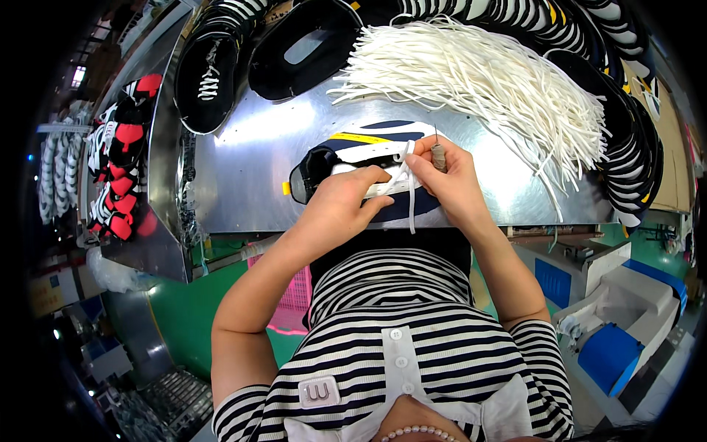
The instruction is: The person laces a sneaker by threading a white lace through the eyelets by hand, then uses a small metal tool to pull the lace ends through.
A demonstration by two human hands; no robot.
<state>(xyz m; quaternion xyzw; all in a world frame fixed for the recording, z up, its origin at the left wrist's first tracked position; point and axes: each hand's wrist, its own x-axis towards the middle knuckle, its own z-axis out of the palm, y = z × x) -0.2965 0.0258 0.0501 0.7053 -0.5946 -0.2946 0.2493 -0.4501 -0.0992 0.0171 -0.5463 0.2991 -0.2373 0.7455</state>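
A navy, white and yellow shoe upper (352,152) lies on the metal table in front of me, its black lining showing at the left end. My left hand (342,197) grips its near side, with curled fingers and the thumb lying over the lacing area. A white shoelace (412,199) runs through the upper near the eyelets, and one end hangs toward the table's front edge. Between thumb and finger, my right hand (451,177) pinches this lace. Tucked in the same hand is a thin pointed awl (439,157) with a wrapped handle, its tip upward.
A large heap of white laces (471,81) lies at the back of the metal table (250,177). Stacked shoe uppers (630,173) curve round the right, and more black uppers (206,81) stand back left. Red-and-black pieces (121,177) hang at left. A grey-and-blue machine (626,317) is at lower right.
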